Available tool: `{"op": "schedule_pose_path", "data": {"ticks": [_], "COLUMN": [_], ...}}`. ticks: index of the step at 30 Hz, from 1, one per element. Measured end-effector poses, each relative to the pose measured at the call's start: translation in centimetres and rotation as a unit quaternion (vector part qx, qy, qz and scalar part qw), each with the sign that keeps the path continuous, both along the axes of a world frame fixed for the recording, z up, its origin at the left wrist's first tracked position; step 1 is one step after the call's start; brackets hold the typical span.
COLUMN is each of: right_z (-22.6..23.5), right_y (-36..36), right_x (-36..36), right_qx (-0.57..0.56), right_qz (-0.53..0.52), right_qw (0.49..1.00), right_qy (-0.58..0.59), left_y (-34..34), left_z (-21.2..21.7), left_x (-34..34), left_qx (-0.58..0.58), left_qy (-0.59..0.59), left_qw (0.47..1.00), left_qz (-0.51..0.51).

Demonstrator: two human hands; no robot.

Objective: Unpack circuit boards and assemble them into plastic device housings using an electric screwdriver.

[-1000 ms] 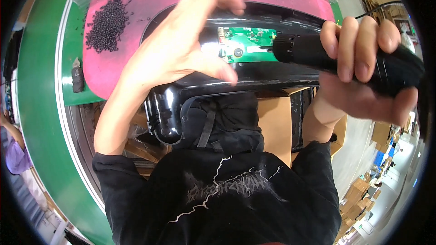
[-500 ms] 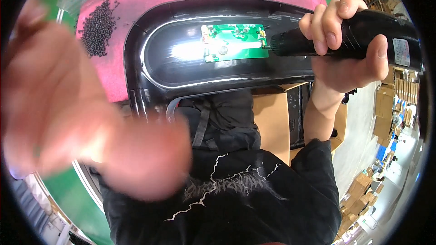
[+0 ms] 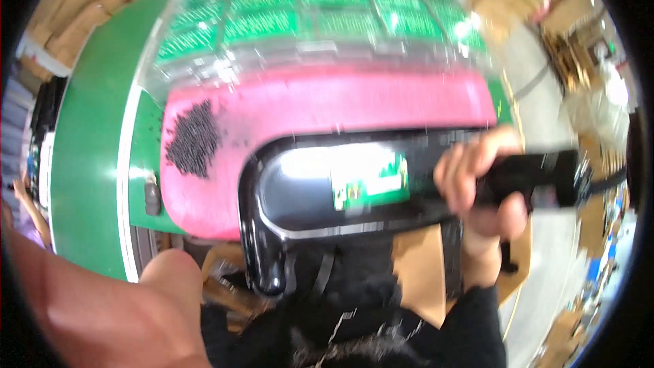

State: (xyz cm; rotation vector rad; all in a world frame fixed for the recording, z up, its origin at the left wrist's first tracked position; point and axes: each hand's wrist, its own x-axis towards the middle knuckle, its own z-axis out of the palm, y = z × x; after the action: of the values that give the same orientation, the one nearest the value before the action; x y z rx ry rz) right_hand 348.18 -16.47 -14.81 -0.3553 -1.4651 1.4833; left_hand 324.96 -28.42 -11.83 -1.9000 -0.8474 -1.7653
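Note:
My right hand is wrapped around a black electric screwdriver, whose cord runs off to the right. The tool lies sideways over the right part of a glossy black plastic housing; its tip is hidden behind my fingers. Inside the housing sits a green circuit board, partly washed out by glare. Close to the camera at the lower left is my left hand, large and blurred, apart from the housing. Its thumb shows, but the other fingers cannot be made out.
Small black screws lie heaped on a pink mat. Behind it, clear plastic trays hold many green circuit boards. An open cardboard box stands below the housing. At the far left another person's arm shows.
The view has tilted up, bringing the board trays into sight. My left hand has shifted lower in the picture. The screwdriver remains in my right hand, and the housing appears lower and further right.

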Motion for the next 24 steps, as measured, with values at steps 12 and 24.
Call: {"op": "schedule_pose_path", "data": {"ticks": [12,24], "right_z": [0.6,0.1], "right_y": [0.2,0.8], "right_x": [1.8,3.1], "right_qx": [0.001,0.004], "right_qz": [-0.024,-0.014], "right_qw": [1.000,1.000], "right_qy": [-0.011,0.003], "left_y": [-0.5,-1.1], "left_z": [0.1,0.4], "left_x": [0.9,1.5], "left_qx": [0.042,-0.013], "left_qy": [-0.018,-0.043], "left_qw": [0.998,0.998], "left_qz": [0.047,0.046]}}
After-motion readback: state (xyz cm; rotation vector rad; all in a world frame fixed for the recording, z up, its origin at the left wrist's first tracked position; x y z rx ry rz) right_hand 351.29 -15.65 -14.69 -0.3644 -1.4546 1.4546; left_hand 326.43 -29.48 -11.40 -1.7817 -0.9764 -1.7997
